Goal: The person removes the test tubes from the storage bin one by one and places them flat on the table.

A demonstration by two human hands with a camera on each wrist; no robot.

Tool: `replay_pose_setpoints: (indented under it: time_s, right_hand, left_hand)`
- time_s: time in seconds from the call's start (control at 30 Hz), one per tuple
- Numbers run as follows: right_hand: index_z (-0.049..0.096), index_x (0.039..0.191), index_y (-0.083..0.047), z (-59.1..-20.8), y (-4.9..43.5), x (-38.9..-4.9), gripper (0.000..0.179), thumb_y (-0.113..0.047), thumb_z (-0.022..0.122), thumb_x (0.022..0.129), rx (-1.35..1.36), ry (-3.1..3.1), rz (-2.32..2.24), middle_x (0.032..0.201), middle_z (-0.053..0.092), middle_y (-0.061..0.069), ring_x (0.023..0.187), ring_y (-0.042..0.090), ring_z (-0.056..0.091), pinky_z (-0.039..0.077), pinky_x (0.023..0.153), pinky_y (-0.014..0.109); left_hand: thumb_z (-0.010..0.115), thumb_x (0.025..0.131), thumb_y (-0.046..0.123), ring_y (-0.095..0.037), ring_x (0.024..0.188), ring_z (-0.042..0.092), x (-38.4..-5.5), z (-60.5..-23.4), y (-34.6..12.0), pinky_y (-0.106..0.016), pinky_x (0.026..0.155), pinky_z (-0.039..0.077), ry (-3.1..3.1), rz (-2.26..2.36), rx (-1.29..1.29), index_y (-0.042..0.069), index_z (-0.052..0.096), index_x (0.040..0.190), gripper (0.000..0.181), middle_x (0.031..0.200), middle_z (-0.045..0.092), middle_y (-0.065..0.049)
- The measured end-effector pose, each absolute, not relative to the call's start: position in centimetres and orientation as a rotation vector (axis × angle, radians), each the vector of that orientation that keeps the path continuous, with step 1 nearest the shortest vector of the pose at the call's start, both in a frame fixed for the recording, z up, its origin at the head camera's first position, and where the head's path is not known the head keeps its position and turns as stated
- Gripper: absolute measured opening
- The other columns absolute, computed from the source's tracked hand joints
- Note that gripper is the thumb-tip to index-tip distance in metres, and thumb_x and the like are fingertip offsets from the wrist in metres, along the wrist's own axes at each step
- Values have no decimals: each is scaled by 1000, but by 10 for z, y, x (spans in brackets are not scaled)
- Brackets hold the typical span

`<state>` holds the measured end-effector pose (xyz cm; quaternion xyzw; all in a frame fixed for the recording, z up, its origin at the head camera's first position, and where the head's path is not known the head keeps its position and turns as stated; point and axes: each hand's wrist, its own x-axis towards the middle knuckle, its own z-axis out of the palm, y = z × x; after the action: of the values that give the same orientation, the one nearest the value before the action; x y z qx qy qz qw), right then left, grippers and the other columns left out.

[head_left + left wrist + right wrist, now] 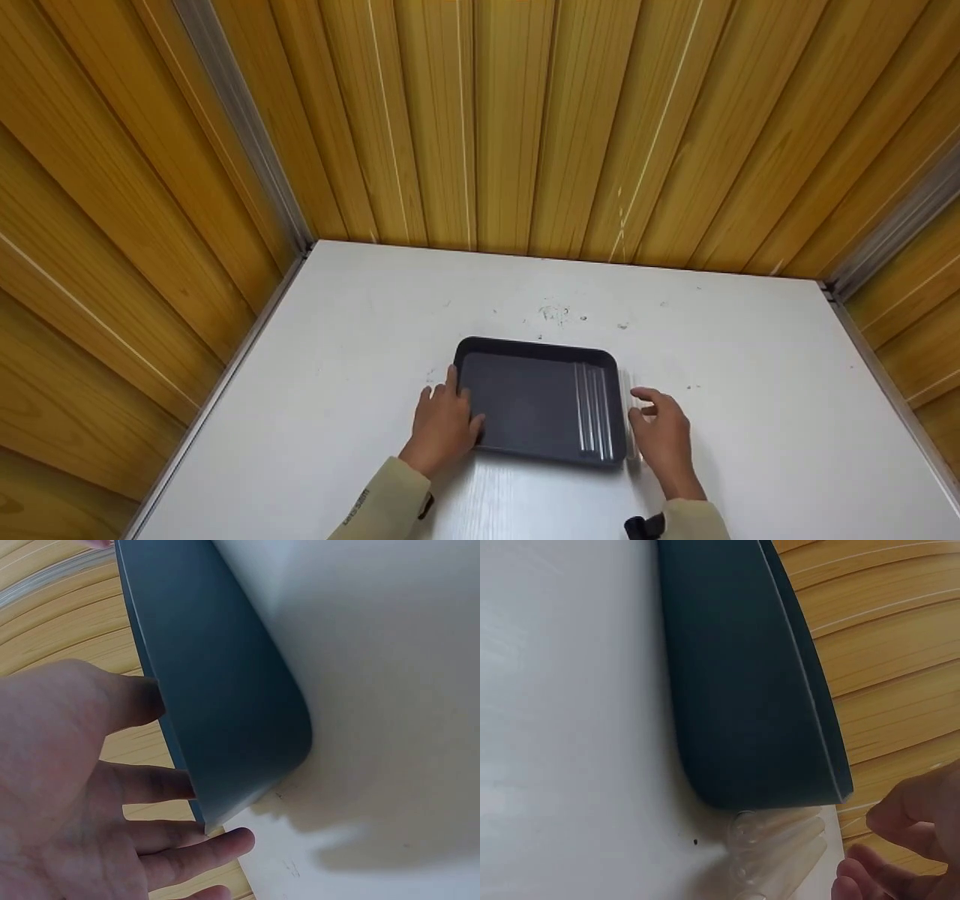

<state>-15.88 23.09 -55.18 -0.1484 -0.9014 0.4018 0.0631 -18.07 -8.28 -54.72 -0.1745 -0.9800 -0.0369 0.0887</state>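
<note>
A dark grey tray [517, 405] lies on the white table. Inside it, along the right side, several clear tubes [592, 411] are lined up side by side. More clear tubes with rounded ends [769, 847] lie on the table just outside the tray's right wall. My left hand [442, 424] rests over the tray's left rim, fingers mostly straight; the left wrist view shows the thumb [135, 701] and a finger reaching past the rim. My right hand [664, 435] hovers beside the outer tubes, thumb and forefinger bent and apart, with nothing between them.
Wood-look panel walls [502, 127] enclose the table [360, 322] at the back and sides, with grey metal posts [247, 112] at the corners. Small dark scuff marks [555, 313] dot the tabletop behind the tray.
</note>
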Motion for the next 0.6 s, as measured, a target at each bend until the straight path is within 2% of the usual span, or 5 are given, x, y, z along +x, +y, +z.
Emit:
replay_pose_setpoints:
  time_s: [0.6]
  right_hand:
    - [61,123,-3,-539,220,-162,31,-6,57,92,-363,-2694,1226,124,60,18,107,30,60,49,78,34]
  left_hand:
    - [64,90,43,-30,104,64,-180,-547,-83,-45,92,48,-2909,-106,-521,0,67,116,50,140,50,-25]
